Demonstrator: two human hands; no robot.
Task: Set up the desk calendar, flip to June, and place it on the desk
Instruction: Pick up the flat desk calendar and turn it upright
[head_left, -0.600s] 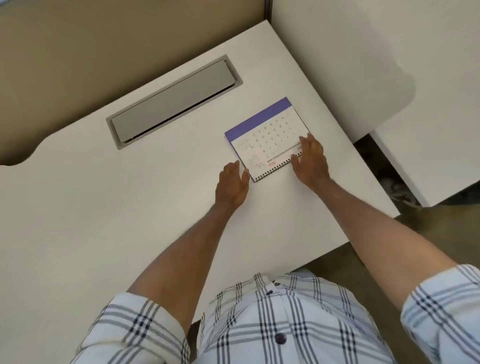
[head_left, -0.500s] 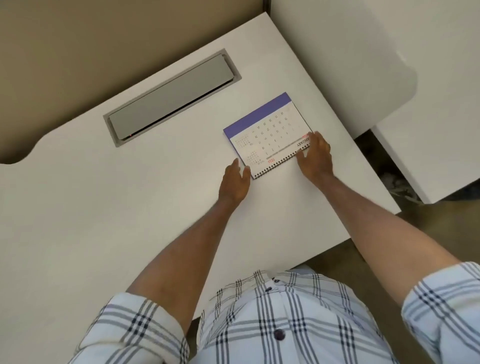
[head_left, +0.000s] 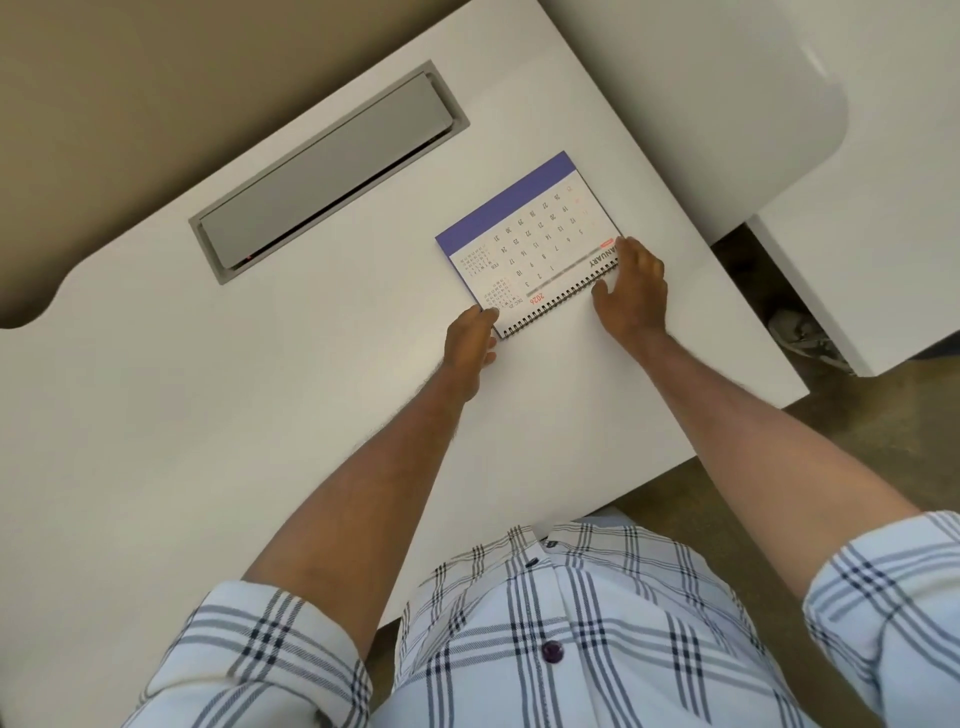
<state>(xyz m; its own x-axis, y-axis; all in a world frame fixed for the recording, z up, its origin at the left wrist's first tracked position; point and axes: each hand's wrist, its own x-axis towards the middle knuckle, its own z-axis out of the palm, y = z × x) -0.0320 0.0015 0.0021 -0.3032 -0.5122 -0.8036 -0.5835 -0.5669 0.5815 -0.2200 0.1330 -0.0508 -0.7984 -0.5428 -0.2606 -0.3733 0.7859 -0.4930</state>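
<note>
- Since the earlier frame, the right hand (head_left: 631, 293) has been drawn back from the page to the spiral-bound edge of the desk calendar (head_left: 524, 244).
- The calendar is lying flat on the white desk (head_left: 208, 415) – right of the grey cable hatch (head_left: 327, 166) – with January showing.
- The right corner is being touched by loosely spread right fingers; nothing is being gripped.
- The left corner is being touched by the left hand (head_left: 469, 338), fingers nearly straight.

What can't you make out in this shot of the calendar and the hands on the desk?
All in the head view:
- Desk calendar: the pages under January and its folding stand, hidden beneath the top sheet.
- Mini-month dates at its left: too small to read.
- Right hand: covers the first letter of the month heading.
- Left hand: fingertip contact with the spiral corner is unclear.
- Cable tray interior: hidden by its lid.
</note>
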